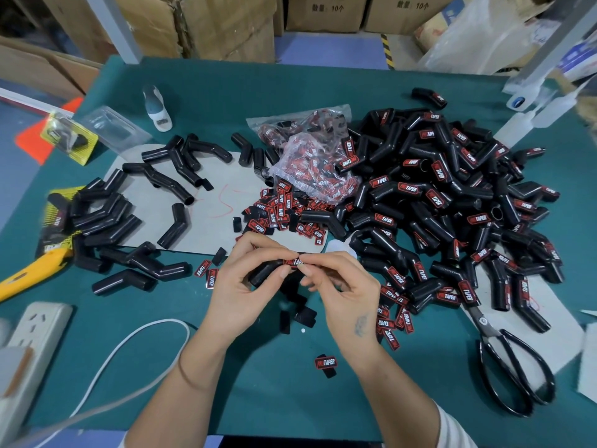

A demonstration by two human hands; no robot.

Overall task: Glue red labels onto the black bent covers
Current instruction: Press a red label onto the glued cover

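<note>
Both hands pinch a label [294, 262] on the cover [265, 271], lying left-right.

1. "TAPER" in white stands on the red label [294, 262] pinched between both hands against a black bent cover [265, 271].
2. "PROTAPER" reads on a loose label [325, 363] below the grip.
3. The same wording marks the finished covers [452, 205] piled right of the grip.
4. "10个" is printed on a cardboard box [326, 11] far above.

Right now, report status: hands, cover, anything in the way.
Left hand grips black bent cover. Right hand pinches red label onto it. Nothing blocking; loose labels lie below on the mat.
</note>
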